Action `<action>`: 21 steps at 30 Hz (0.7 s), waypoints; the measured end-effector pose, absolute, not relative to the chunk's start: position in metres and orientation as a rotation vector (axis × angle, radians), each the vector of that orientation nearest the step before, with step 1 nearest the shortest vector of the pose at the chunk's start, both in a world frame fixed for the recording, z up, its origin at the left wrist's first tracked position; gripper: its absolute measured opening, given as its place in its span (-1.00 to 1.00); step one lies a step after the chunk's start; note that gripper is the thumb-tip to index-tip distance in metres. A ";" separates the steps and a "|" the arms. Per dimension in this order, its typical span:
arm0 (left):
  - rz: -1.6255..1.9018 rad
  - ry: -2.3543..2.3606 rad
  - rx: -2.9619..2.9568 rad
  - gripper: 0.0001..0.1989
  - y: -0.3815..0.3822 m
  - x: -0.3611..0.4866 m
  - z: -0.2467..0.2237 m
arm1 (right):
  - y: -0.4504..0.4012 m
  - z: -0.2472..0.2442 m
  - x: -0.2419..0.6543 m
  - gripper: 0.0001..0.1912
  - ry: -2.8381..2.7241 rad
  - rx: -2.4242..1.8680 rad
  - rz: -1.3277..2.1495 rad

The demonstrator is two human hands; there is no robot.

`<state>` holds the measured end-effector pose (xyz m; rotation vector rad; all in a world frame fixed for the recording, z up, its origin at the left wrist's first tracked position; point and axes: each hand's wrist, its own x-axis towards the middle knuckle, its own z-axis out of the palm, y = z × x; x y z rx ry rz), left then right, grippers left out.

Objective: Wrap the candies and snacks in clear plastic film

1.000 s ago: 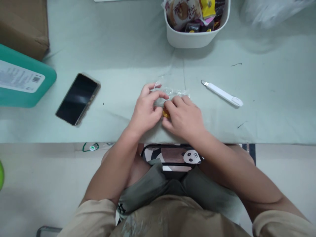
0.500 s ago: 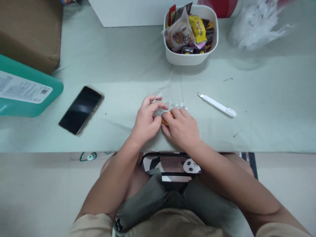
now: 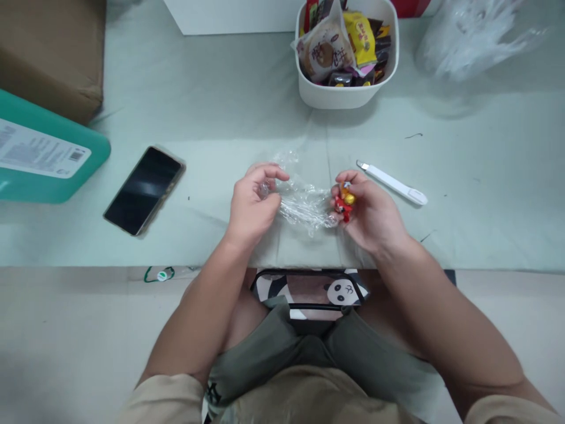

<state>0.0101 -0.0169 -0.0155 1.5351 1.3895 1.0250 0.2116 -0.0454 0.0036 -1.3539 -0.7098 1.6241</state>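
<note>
Right fingers [image 3: 352, 175] farther right, trinket [image 3: 345, 202] red, orange, gold.

The left hand [image 3: 251, 203] curls around a crinkled clear plastic wrapper [image 3: 305, 206], which stretches across to the right hand [image 3: 378, 215], where a small red, orange and gold object [image 3: 345, 203] is held. Just beyond the right hand lies a slim white cutter [image 3: 394, 185]; well to the left, a black rectangular phone [image 3: 145, 191]. Farther back on the pale green cloth [image 3: 212, 106], a white plastic tub [image 3: 346, 97] holds wrapped snacks [image 3: 325, 53].
</note>
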 end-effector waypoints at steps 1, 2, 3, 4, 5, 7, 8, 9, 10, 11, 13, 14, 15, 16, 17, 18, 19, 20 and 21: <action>1.034 1.391 1.510 -0.53 -0.017 0.010 -0.016 | -0.044 0.002 0.216 -0.72 -0.694 -1.314 1.630; 1.037 1.390 1.493 -0.54 -0.016 0.010 -0.016 | -0.043 0.000 0.221 -0.73 -0.712 -1.280 1.627; 1.038 1.389 1.485 -0.54 -0.016 0.010 -0.017 | -0.042 -0.001 0.226 -0.74 -0.751 -1.256 1.615; 1.037 1.389 1.487 -0.55 -0.016 0.010 -0.018 | -0.042 -0.002 0.231 -0.76 -0.798 -1.241 1.597; 1.033 1.388 1.496 -0.56 -0.016 0.010 -0.018 | -0.042 -0.003 0.235 -0.76 -0.840 -1.236 1.577; 1.029 1.381 1.516 -0.57 -0.015 0.011 -0.019 | -0.043 -0.002 0.242 -0.76 -0.898 -1.249 1.549; 1.033 1.377 1.517 -0.57 -0.014 0.011 -0.018 | -0.042 -0.001 0.244 -0.75 -0.923 -1.261 1.542; 1.036 1.371 1.508 -0.57 -0.014 0.011 -0.018 | -0.041 0.002 0.245 -0.76 -0.945 -1.274 1.535; 1.035 1.363 1.493 -0.57 -0.013 0.012 -0.017 | -0.039 0.006 0.246 -0.76 -0.960 -1.287 1.522; 1.031 1.355 1.474 -0.57 -0.011 0.012 -0.015 | -0.034 0.010 0.246 -0.77 -0.966 -1.300 1.499; 1.007 1.349 1.435 -0.57 -0.008 0.014 -0.011 | -0.016 0.023 0.245 -0.81 -0.938 -1.317 1.421; 0.993 1.350 1.423 -0.57 -0.007 0.016 -0.009 | -0.003 0.031 0.244 -0.83 -0.910 -1.321 1.361; 0.980 1.351 1.419 -0.57 -0.005 0.017 -0.007 | 0.014 0.038 0.244 -0.86 -0.893 -1.322 1.286; 0.973 1.351 1.419 -0.56 -0.004 0.019 -0.004 | 0.033 0.046 0.244 -0.89 -0.894 -1.326 1.199; 0.965 1.347 1.421 -0.56 -0.002 0.021 -0.003 | 0.055 0.052 0.245 -0.89 -0.935 -1.331 1.084; 0.959 1.342 1.422 -0.56 -0.001 0.023 -0.001 | 0.078 0.056 0.248 -0.88 -1.005 -1.350 0.970; 0.954 1.335 1.421 -0.56 0.001 0.024 0.000 | 0.101 0.060 0.251 -0.86 -1.076 -1.385 0.854; 0.950 1.327 1.417 -0.56 0.002 0.025 0.001 | 0.124 0.062 0.255 -0.82 -1.139 -1.463 0.750; 0.944 1.319 1.411 -0.55 0.003 0.026 0.001 | 0.146 0.062 0.258 -0.78 -1.166 -1.559 0.678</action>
